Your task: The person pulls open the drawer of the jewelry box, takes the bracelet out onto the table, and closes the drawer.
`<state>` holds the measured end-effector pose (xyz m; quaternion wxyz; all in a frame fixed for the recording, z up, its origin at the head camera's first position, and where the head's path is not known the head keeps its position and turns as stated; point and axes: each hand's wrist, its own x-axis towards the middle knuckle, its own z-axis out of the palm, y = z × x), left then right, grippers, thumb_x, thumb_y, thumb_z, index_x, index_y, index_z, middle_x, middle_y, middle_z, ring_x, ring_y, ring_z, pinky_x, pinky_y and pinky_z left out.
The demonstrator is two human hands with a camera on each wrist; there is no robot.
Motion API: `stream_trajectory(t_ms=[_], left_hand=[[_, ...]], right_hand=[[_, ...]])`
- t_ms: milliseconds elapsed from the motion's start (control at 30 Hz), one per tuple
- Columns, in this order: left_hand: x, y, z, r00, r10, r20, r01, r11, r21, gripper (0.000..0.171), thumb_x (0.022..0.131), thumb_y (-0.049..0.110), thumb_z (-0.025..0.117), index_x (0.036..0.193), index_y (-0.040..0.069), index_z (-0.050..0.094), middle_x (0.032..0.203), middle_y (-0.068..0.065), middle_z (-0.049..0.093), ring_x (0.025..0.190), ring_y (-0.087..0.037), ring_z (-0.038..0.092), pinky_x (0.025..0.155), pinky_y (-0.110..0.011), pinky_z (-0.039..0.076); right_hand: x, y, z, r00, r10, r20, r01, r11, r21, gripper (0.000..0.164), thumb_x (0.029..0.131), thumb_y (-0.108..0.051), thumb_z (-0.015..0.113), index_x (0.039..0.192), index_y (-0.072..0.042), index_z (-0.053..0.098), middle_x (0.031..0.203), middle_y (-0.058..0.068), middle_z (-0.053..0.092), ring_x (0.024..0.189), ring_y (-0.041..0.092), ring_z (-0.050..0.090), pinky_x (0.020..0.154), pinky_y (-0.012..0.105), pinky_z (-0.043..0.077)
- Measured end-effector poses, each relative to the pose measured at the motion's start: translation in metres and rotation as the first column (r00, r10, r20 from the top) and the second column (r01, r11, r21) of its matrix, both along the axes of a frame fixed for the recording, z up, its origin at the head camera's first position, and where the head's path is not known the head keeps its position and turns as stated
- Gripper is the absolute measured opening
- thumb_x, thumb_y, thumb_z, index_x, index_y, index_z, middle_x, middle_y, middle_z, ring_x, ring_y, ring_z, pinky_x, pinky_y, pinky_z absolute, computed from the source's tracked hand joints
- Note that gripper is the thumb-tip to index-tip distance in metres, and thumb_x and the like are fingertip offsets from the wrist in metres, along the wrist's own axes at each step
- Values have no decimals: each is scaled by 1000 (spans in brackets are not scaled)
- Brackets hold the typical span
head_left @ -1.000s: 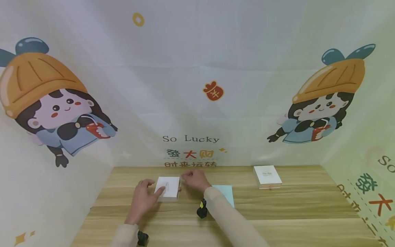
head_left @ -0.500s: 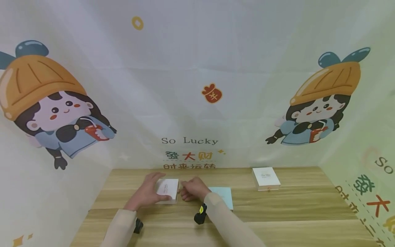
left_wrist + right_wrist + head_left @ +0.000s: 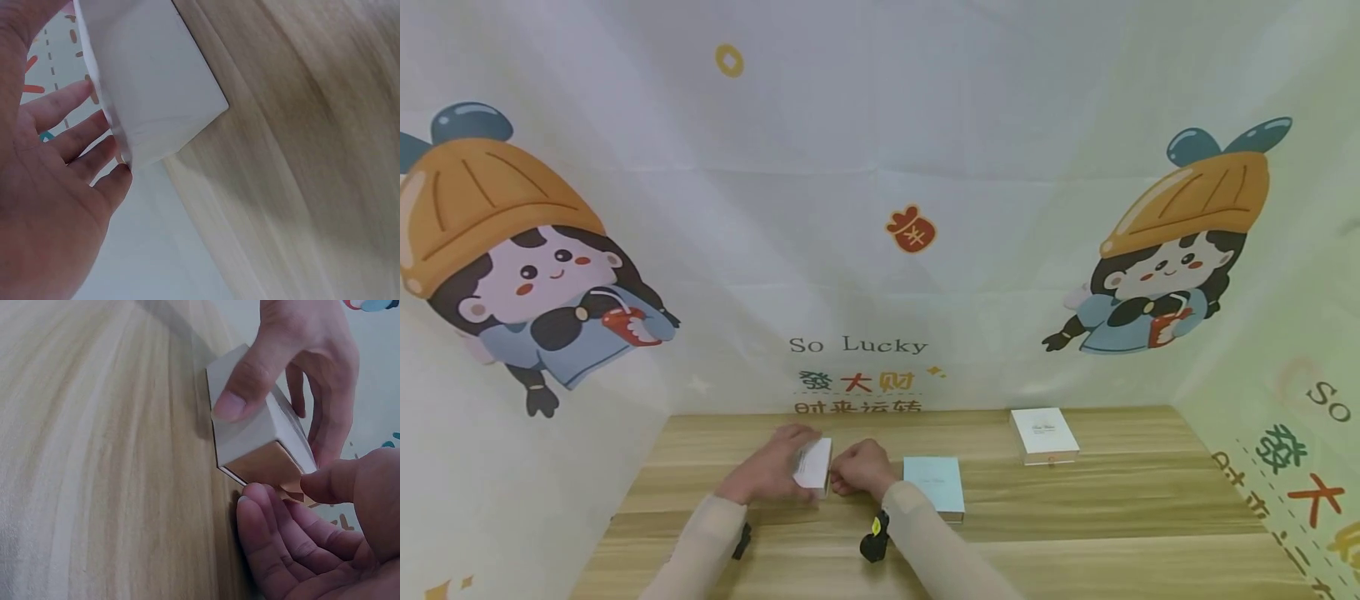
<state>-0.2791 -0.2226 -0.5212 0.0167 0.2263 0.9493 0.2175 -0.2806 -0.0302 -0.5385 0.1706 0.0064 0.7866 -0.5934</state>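
A small white drawer-style box (image 3: 814, 463) is on the wooden table at left centre in the head view. My left hand (image 3: 775, 468) grips it from the left, thumb on the near side and fingers across the far side. In the right wrist view the box's open end shows a tan inner drawer (image 3: 265, 464) with a short ribbon tab (image 3: 292, 490). My right hand (image 3: 863, 468) is at that end, its thumb and fingers pinching the ribbon tab. The left wrist view shows the left fingers (image 3: 94, 153) along the white wall of the box.
A pale blue box (image 3: 934, 485) lies to the right of my right forearm. Farther right, near the back edge, is another white box (image 3: 1045, 435) with small print. Printed cloth walls (image 3: 985, 333) enclose the wooden table (image 3: 1097, 533) at the back and sides.
My left hand has moved up and right over the white box, from thumb on its top to a grip across it. My right hand has come down to its ribbon end, uncovering the blue box.
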Motion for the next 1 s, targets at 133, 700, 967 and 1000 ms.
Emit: stream_trajectory(t_ms=[133,700,967,1000], left_hand=[[-1,2,-1,999,45,24,-44,998,-41,101,59,28,100,145,2,54,147,-16,54,136,-33,50,110,-49,47],[2,7,1,991,123,46,-120,991,-59,92,56,23,101,138,6,61,136,-9,63,123,-26,57,105,-45,49],[0,7,1,993,112,44,-110,992,-57,92,56,22,101,138,7,61,136,-9,63,123,-27,57,104,-47,49],[0,7,1,992,116,43,-114,992,-58,93,55,22,101,138,7,61,137,-9,63,124,-27,57,104,-47,49]], right_hand=[[0,-3,-2,998,1,-63,2,999,49,16,92,-8,67,79,-3,75,66,5,72,55,8,65,55,24,58],[-1,-11,-9,890,122,-440,49,933,358,21,84,-3,69,65,-9,66,63,-3,59,55,8,47,51,21,40],[-2,-9,-5,884,153,-443,43,915,402,24,86,-1,66,63,-9,64,62,-2,58,54,10,47,50,22,39],[-2,-8,-4,884,156,-440,39,915,402,24,86,-1,66,63,-8,64,62,-2,58,54,10,47,50,22,39]])
